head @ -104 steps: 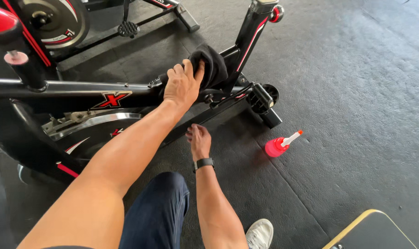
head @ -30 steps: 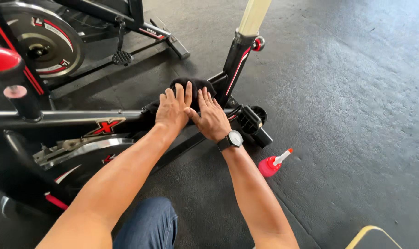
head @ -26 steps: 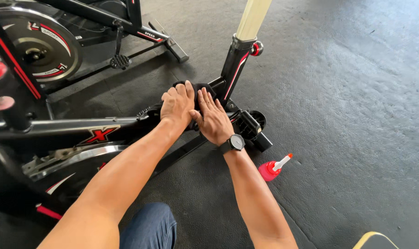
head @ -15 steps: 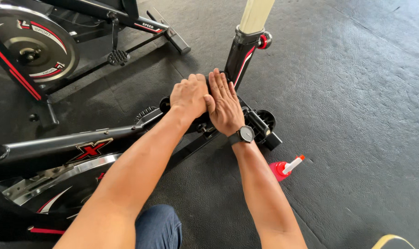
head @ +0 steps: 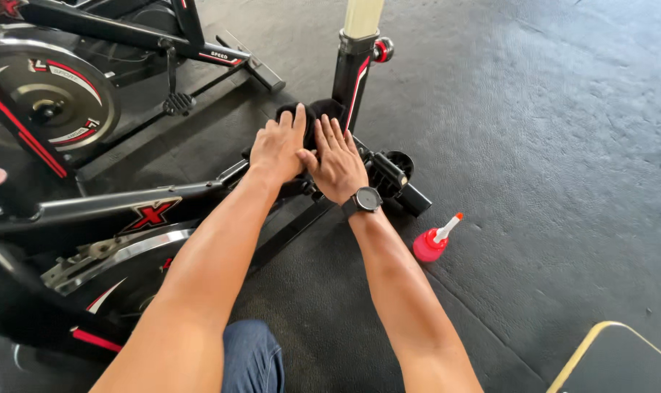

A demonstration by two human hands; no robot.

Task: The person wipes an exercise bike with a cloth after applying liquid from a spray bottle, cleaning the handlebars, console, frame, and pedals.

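My left hand (head: 278,148) and my right hand (head: 337,161) lie side by side, flat and with the fingers stretched out, pressing on a black cloth (head: 312,116); neither hand is clenched around it, they only push on it with the palms. The cloth sits on the black frame of the exercise bike (head: 148,215), at the foot of the upright post (head: 351,76) with the red stripe, and most of the cloth is hidden under my hands. On my right wrist there is a black watch (head: 364,199). To the right of the post, on the dark rubber floor (head: 548,131), stands a small red squeeze bottle (head: 434,241) with a white tip, well apart from my hands. Left of the post, I see the flywheel (head: 57,94) of a second bike.
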